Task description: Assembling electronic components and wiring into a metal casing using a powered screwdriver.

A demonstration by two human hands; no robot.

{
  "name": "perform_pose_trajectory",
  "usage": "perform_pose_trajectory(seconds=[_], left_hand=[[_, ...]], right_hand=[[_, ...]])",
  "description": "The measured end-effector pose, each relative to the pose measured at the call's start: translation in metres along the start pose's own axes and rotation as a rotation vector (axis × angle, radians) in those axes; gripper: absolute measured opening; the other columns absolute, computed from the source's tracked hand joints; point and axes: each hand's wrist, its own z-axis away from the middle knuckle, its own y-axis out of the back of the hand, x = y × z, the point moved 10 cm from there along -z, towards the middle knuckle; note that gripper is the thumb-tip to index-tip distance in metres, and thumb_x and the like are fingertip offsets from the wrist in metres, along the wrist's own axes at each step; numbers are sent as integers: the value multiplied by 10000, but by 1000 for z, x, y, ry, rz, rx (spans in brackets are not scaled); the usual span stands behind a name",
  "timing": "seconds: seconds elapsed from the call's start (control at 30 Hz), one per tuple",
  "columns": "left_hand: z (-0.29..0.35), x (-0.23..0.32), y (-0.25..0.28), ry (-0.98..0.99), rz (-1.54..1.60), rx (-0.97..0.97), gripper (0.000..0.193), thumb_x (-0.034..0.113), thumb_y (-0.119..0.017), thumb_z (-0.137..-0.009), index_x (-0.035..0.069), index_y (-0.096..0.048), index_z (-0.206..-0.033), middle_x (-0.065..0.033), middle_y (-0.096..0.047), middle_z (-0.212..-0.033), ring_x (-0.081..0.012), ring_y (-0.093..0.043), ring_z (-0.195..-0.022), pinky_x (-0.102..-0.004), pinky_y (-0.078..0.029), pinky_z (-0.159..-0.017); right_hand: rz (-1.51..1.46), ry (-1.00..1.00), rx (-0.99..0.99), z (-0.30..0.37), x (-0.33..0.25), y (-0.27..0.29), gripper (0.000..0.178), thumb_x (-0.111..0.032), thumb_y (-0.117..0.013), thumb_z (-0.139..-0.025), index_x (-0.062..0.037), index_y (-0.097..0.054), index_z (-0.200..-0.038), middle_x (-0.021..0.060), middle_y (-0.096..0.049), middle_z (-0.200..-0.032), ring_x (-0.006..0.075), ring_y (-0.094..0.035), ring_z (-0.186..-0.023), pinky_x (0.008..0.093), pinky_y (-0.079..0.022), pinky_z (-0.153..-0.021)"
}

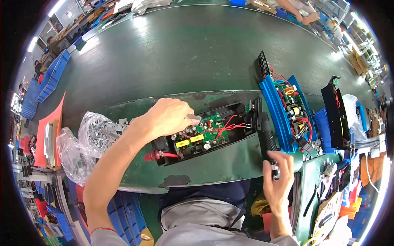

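In front of me is a black open housing with a green circuit board inside. Red wires run from the board toward the housing's right end, and a red terminal sticks out at its left end. My left hand is over the board's far left part, its fingers closed on a small grey metal piece. To the right of the housing, my right hand has its thumb and fingers around the near end of a black tool with a ribbed grip.
A clear plastic bag with many grey metal pieces lies at left, beside an orange-red folder. A blue housing with wired boards stands at right, near a black panel. A green conveyor belt stretches beyond; another person's hands are across it.
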Motion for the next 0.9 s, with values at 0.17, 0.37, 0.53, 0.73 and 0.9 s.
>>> perform_pose_trajectory(seconds=[0.17, 0.37, 0.53, 0.73, 0.9], left_hand=[[15, 4, -6, -24, 29, 53, 428, 408, -614, -968, 11, -685, -824, -208, -647, -721, -418, -643, -745, -498, -500, -680], [18, 9, -4, 10, 42, 83, 368, 308, -627, -943, -4, -697, -761, -233, -647, -690, -436, -646, -687, -511, -510, -657], [46, -6, -26, 303, 264, 164, 382, 284, -613, -951, -43, -714, -783, -275, -661, -721, -425, -682, -690, -483, -547, -665], [67, 4, -4, 246, 525, 238, 318, 286, -656, -987, -14, -714, -899, -146, -700, -715, -208, -695, -609, -335, -559, -617], [76, 31, 27, -257, 7, 533, 243, 263, -824, -764, 117, -716, -926, 28, -676, -996, -183, -654, -942, -327, -528, -626]], right_hand=[[-116, 129, -97, -2, -27, -31, 221, 44, -702, -834, -17, -687, -1046, 137, -652, -1050, 283, -646, -964, 353, -510, -855], [-237, 150, -192, 11, -41, -57, 277, 57, -707, -836, -27, -689, -1100, 122, -672, -906, 243, -652, -805, 327, -522, -736], [-324, 110, -95, 19, -35, -35, 291, 64, -633, -899, 12, -608, -1185, 89, -643, -843, 168, -617, -778, 301, -499, -726], [-531, -46, 151, 78, 23, -3, 279, -299, -442, -1059, -30, -427, -985, 82, -510, -737, 136, -431, -631, 278, -399, -633], [-344, -96, -55, 88, 21, -30, 678, -303, -643, -875, 17, -358, -1401, 109, -558, -1082, 165, -512, -867, 300, -431, -769]])
